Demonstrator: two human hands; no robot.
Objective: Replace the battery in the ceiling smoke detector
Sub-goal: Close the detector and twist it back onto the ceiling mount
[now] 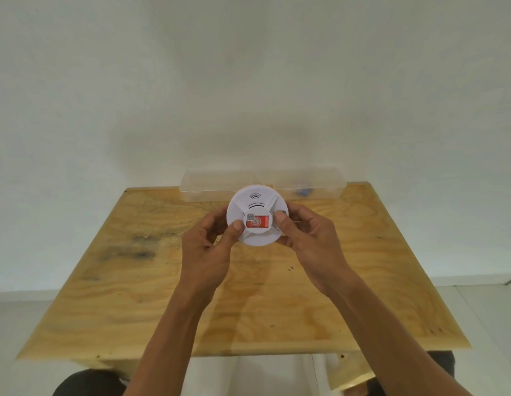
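Note:
A round white smoke detector (255, 204) with a red label on its raised centre is held up above the wooden table (134, 281), its face turned toward me. My left hand (211, 244) grips its left rim, thumb resting beside the red label. My right hand (305, 235) grips its right rim, thumb on the face next to the centre hub. No battery is visible.
A long clear plastic box (208, 187) lies along the table's far edge against the white wall; something blue (304, 192) shows inside it at the right. White tiled floor (477, 310) surrounds the table.

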